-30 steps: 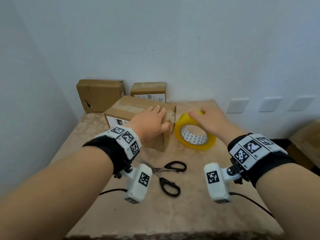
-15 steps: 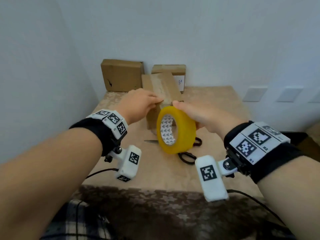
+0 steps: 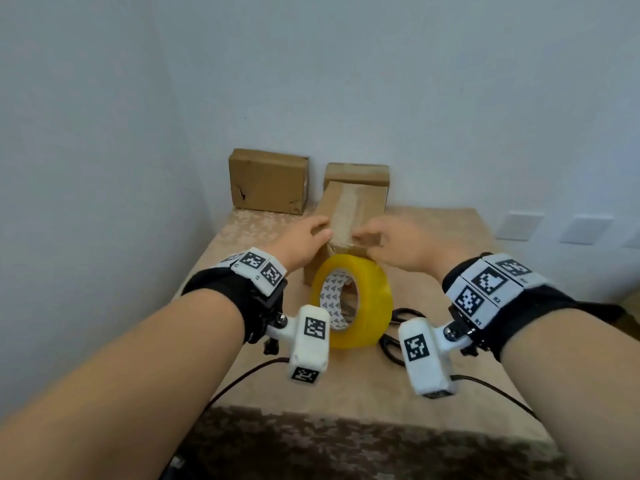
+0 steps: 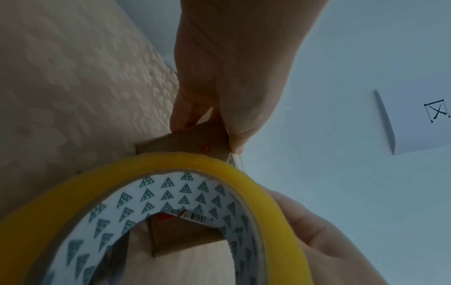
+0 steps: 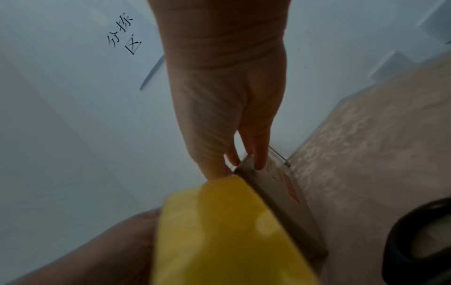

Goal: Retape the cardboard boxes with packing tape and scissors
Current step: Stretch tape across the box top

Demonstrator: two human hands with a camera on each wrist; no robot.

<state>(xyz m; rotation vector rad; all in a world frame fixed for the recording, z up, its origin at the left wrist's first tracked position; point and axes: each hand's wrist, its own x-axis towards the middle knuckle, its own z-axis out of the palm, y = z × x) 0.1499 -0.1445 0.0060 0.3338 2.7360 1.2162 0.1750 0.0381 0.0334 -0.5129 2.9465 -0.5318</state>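
At the near edge of the beige table (image 3: 450, 393), a yellow packing tape roll (image 3: 367, 306) stands on edge, with black scissors (image 3: 393, 348) lying at its three o'clock, half hidden. Just beyond the roll, at twelve o'clock, a cardboard box (image 3: 349, 209) stands with both hands on its near top edge: the left hand (image 3: 304, 242) grips the corner between fingers and thumb, the right hand (image 3: 401, 242) pinches at the clear tape there. Farther back, two more cardboard boxes (image 3: 268, 181) lean against the wall.
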